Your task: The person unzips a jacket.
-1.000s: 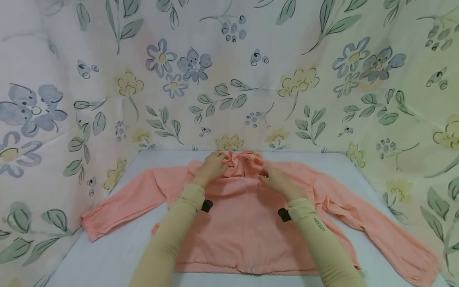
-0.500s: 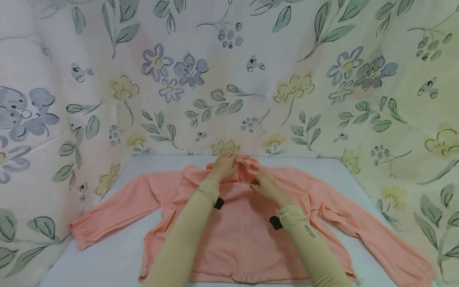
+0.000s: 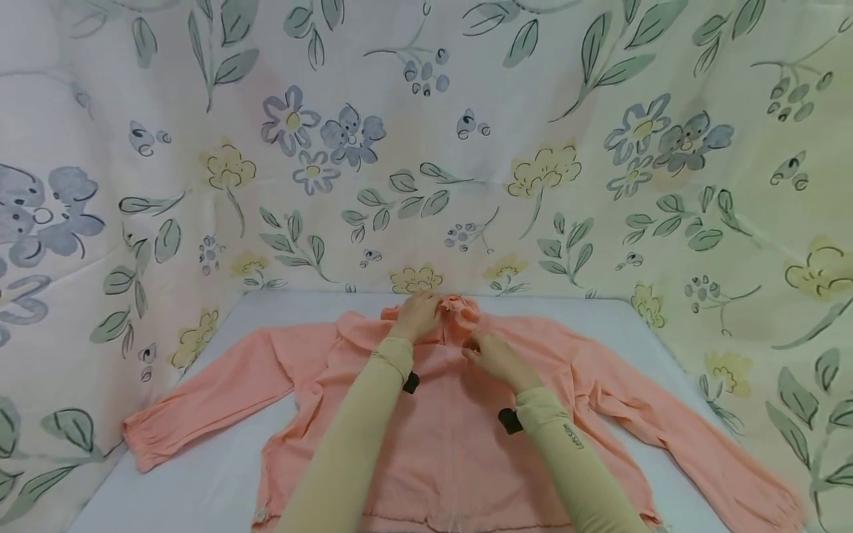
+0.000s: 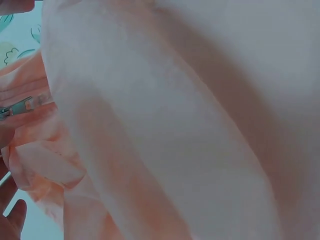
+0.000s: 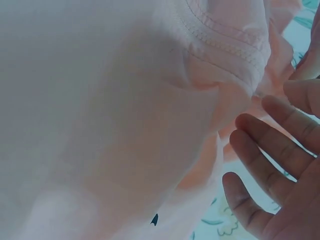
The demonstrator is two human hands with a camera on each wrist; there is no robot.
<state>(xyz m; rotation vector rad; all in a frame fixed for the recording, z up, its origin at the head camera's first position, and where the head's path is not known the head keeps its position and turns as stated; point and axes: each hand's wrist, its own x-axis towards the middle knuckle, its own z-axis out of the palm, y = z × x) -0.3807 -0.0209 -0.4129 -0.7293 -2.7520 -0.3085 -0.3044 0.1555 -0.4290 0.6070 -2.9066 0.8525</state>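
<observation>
A salmon-pink zip jacket (image 3: 413, 459) lies front up with both sleeves spread to the sides. My left hand (image 3: 417, 317) holds its gathered collar (image 3: 461, 314). In the left wrist view, fingers (image 4: 7, 134) at the left edge touch the folded cloth beside a metal zipper pull (image 4: 20, 107). My right hand (image 3: 496, 359) is just below and right of the collar. Its fingers (image 5: 270, 165) look spread and loosely bent in the right wrist view, with no cloth seen between them. Close jacket fabric fills much of both wrist views.
A white-covered table (image 3: 200, 492) lies under the jacket. Behind and at both sides hangs a floral cloth (image 3: 426, 148). The left sleeve (image 3: 206, 392) and right sleeve (image 3: 693, 429) reach toward the table's sides. A small black device (image 3: 511, 420) sits at my right wrist.
My left hand has moved right along the collar toward the zipper. The right hand has moved slightly left and down. The view has tilted, so the jacket appears a little lower.
</observation>
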